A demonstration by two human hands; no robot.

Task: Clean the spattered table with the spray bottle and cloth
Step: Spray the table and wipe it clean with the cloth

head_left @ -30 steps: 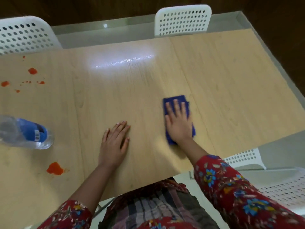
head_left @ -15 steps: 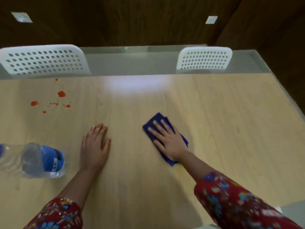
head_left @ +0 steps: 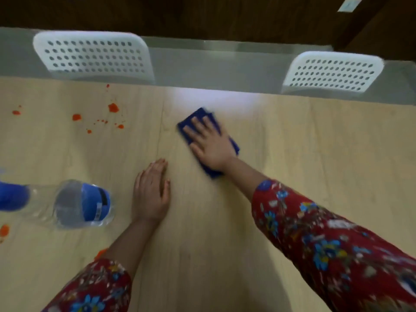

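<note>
My right hand (head_left: pixel 209 143) presses flat, fingers spread, on a folded dark blue cloth (head_left: pixel 198 115) near the middle of the light wooden table (head_left: pixel 315 154). My left hand (head_left: pixel 152 192) rests flat on the table, a little nearer to me and left of the cloth. A clear plastic bottle with a blue label (head_left: pixel 74 204) lies on its side at the left, close to my left hand. Red-orange spatters (head_left: pixel 99 119) dot the far left of the table, and more red blots (head_left: pixel 4 230) show at the left edge and beside my left forearm.
Two white perforated chair backs stand at the table's far edge, one at the left (head_left: pixel 94 57) and one at the right (head_left: pixel 333 73). Behind them runs a grey ledge and a dark wooden wall.
My right hand has pushed the cloth away from me and leftward, toward the spatters. The left hand stays flat on the table. The view has tilted up, showing more of the far side.
</note>
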